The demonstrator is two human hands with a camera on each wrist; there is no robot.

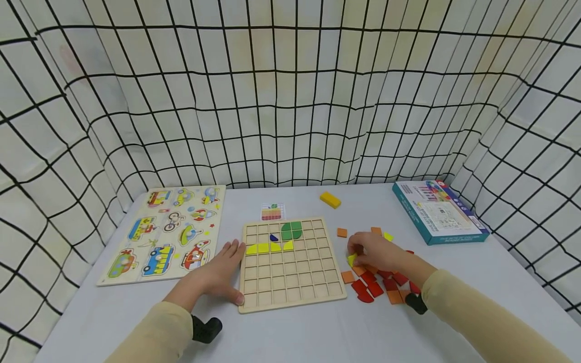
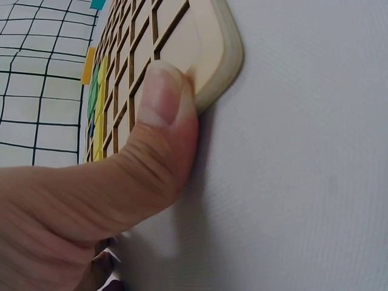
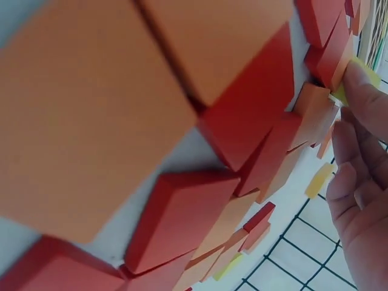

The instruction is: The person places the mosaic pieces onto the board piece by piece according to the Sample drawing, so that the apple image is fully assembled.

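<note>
A wooden grid board lies on the white table. It carries a row of yellow tiles, a round shape of green tiles and one dark blue piece. My left hand rests along the board's left side, fingers extended; in the left wrist view its thumb presses the board's corner. Right of the board, my right hand pinches a yellow tile between thumb and fingers, above a loose pile of red tiles and orange tiles. Part of that yellow tile shows beside the thumb in the right wrist view.
A picture puzzle board with vehicles lies at the left. Behind the grid stand a small pattern card and a yellow block. A teal-sided box lies at the back right. Black netting surrounds the table's back and sides.
</note>
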